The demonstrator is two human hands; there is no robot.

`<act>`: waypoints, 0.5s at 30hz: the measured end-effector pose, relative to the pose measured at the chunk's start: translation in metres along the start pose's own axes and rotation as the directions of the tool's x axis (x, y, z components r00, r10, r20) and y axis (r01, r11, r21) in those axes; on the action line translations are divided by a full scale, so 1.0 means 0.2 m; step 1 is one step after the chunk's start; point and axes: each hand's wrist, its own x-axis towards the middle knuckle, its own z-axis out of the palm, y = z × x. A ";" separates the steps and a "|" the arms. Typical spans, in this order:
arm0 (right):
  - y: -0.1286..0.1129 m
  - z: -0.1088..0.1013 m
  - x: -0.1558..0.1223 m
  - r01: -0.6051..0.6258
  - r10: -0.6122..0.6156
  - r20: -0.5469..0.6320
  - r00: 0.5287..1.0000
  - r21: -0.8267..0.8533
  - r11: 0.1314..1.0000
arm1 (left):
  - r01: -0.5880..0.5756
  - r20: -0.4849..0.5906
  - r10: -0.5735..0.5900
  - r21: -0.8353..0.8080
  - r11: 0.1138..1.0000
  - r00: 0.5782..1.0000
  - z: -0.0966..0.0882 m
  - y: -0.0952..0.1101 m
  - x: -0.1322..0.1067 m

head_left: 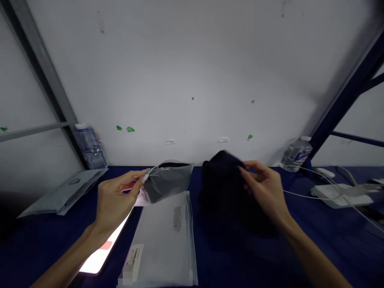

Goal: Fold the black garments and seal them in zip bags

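Note:
My left hand (118, 196) pinches the corner of a small translucent zip bag (171, 180), which is held up with its mouth partly open and something dark inside. Between the thumb and fingers of my right hand (265, 188) is the upper edge of a black cloth item (228, 196); its exact kind is too dark to make out. Below the zip bag lies a larger frosted zip pouch (163, 244) with printed text and a barcode label. A lit phone (100, 256) rests on the blue table, partly covered by my left forearm.
At the left lies another frosted pouch (64, 194), with a water bottle (90, 148) behind it. A second bottle (297, 154) stands at the back right, near a white power strip (342, 195) with cables. A white wall (192, 72) closes off the back.

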 end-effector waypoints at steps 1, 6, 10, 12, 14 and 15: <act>0.01 -0.01 0.01 -0.027 0.033 -0.063 0.997 0.100 0.995 | -0.005 -0.005 0.005 -0.008 1.000 1.000 0.00 0.00 0.00; 0.11 0.02 0.03 0.033 -0.033 -0.040 0.999 0.011 0.999 | -0.009 -0.016 0.008 -0.041 0.999 1.000 0.00 -0.01 0.00; 0.10 0.04 0.01 0.141 -0.173 -0.111 0.979 -0.249 0.958 | -0.004 -0.039 0.001 -0.070 0.998 0.999 0.00 -0.02 0.01; 0.04 0.05 -0.01 0.234 -0.269 -0.131 0.954 -0.232 0.944 | 0.004 -0.059 -0.012 -0.132 0.991 0.998 -0.01 -0.02 0.02; -0.02 0.05 -0.03 0.293 -0.316 -0.133 0.939 -0.168 0.941 | 0.019 -0.070 -0.034 -0.203 0.979 0.997 -0.02 0.00 0.03; -0.04 0.05 -0.04 0.294 -0.311 -0.131 0.941 -0.133 0.947 | 0.029 -0.064 -0.045 -0.233 0.972 0.997 -0.02 0.00 0.03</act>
